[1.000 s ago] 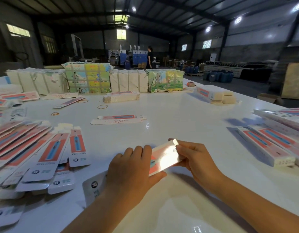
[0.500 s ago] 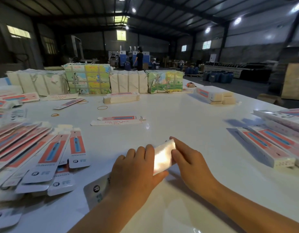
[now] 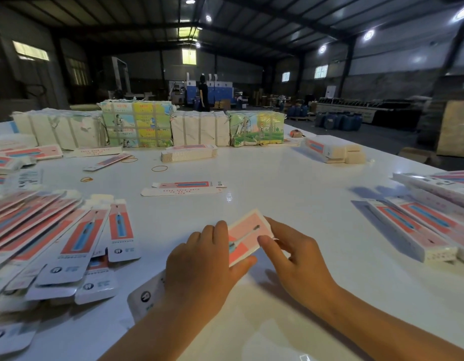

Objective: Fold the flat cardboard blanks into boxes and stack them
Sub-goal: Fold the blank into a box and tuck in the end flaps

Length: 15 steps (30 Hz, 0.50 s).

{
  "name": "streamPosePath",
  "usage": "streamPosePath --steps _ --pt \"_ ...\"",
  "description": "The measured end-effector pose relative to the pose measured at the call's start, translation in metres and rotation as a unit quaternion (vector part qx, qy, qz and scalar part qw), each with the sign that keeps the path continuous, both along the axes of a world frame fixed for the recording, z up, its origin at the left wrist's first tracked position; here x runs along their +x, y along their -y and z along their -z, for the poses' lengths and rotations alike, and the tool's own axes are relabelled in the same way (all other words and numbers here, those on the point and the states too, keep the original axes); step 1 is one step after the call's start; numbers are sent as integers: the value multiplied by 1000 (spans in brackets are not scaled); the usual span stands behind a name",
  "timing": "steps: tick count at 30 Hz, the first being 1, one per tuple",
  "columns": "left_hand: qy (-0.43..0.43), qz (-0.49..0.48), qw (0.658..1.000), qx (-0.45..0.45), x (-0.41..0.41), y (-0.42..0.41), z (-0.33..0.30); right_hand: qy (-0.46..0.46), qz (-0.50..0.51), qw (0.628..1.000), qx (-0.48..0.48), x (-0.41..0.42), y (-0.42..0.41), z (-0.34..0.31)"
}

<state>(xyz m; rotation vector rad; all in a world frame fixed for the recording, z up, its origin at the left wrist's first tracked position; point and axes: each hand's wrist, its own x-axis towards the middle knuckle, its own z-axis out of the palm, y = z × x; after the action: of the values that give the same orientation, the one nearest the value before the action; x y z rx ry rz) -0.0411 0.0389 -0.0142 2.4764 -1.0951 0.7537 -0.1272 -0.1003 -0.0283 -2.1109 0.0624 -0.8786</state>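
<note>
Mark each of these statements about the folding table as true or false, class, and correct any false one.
1. Both hands are on the same cardboard blank. True: the left hand and the right hand both hold it.
2. The fanned flat blanks lie to the person's right. False: they lie to the left; the folded boxes are on the right.
3. A single flat blank lies alone mid-table. True.
4. The table is black. False: it is white.
5. Rubber bands lie on the table. True.

flat blanks (image 3: 56, 235) left, folded boxes (image 3: 418, 227) right
</note>
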Motion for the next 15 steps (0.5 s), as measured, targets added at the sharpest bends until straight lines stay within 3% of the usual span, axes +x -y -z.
streamPosePath --steps 7,11,15 --pt "89 73 993 17 19 -14 4 -89 -23 984 -151 2 14 7" --pt "143 130 981 21 26 -12 14 -48 -53 924 -377 5 23 6" --pt "214 171 962 -21 34 -2 25 -72 -22 899 -431 5 34 2"
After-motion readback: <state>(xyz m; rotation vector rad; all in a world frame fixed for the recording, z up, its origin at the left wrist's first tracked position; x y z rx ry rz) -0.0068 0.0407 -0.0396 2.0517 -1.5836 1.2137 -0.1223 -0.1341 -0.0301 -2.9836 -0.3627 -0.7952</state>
